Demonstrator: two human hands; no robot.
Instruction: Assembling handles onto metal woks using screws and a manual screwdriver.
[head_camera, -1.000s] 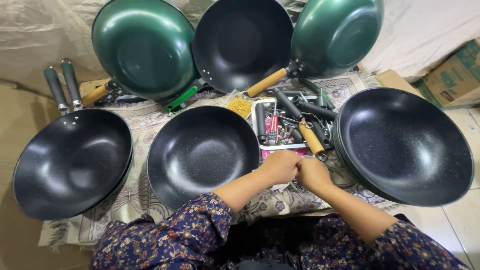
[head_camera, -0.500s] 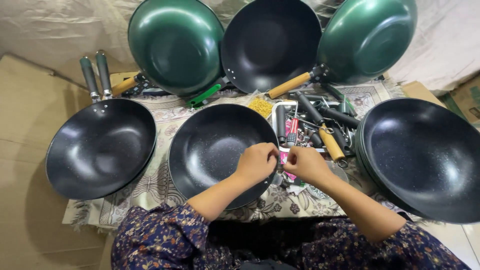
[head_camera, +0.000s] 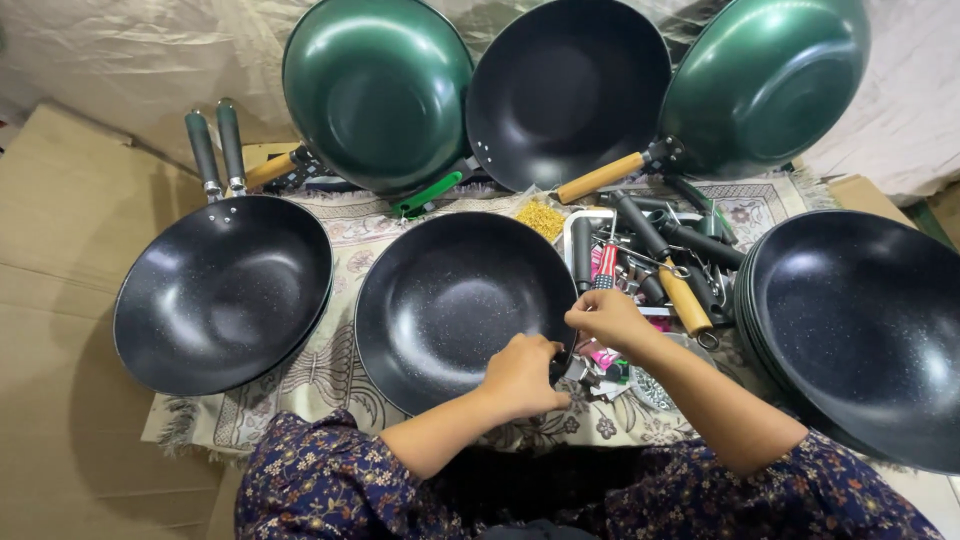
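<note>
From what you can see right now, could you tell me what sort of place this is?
Probably a small floor-level workshop for fitting handles to pans: bowl-shaped black pans and green pans without handles, a heap of loose handles, a patterned cloth over flattened cardboard.

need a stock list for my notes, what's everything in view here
black speckled non-stick wok: 1, black, centre of the cloth, both hands at its near right rim
black wok with two grey handles: 1 or a stack, black, left on the cloth
stack of black woks: several, black, right edge
green woks: 2, dark green, propped up at back left and back right
upright black wok: 1, black, back centre
wooden handles: at least 3, tan, among the woks
tray of loose handles and tools: 1, mixed black and red, right of the centre wok
bag of yellow small parts: 1, yellow, behind the centre wok
patterned cloth: 1, beige
cardboard: brown, left
left hand: on the rim
right hand: pinching at the rim
</note>
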